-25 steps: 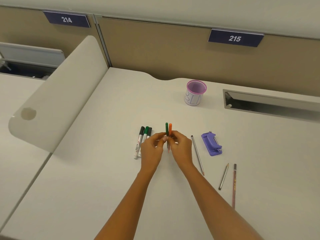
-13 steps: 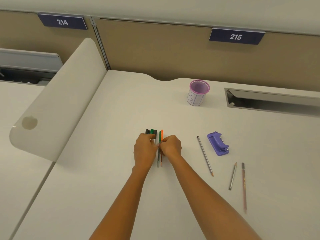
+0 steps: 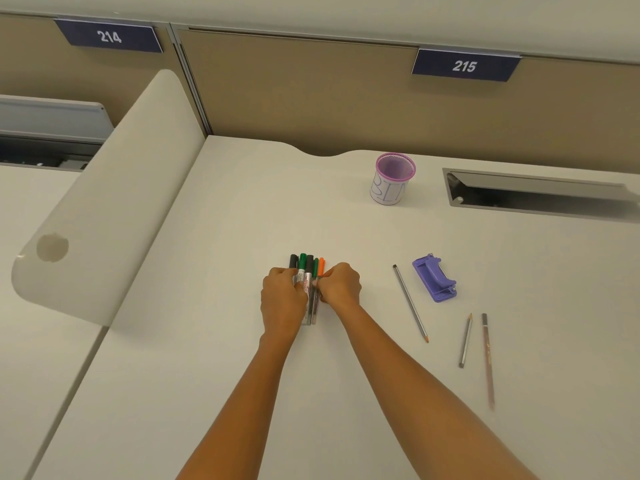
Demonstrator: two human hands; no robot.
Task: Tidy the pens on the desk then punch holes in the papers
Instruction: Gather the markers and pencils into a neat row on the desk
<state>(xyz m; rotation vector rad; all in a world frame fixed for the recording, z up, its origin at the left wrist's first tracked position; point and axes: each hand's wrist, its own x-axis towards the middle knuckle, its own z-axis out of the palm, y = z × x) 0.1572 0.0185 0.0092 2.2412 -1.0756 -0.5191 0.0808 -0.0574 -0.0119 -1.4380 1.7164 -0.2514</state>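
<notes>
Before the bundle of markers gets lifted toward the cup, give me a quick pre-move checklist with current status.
1. Markers gathered side by side between left hand and right hand: ok.
2. Grip firm enough to lift: cannot tell.
3. Purple mesh cup upright, mouth open: ok.
4. Desk path to cup free: ok.
5. Three pencils collected: not ok, loose beside the purple hole punch.
6. Papers in view: not ok.

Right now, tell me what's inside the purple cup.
The purple cup looks empty: only its mesh wall shows inside, no pens. Its bottom is hidden behind the front wall, so something small could lie there.
</notes>
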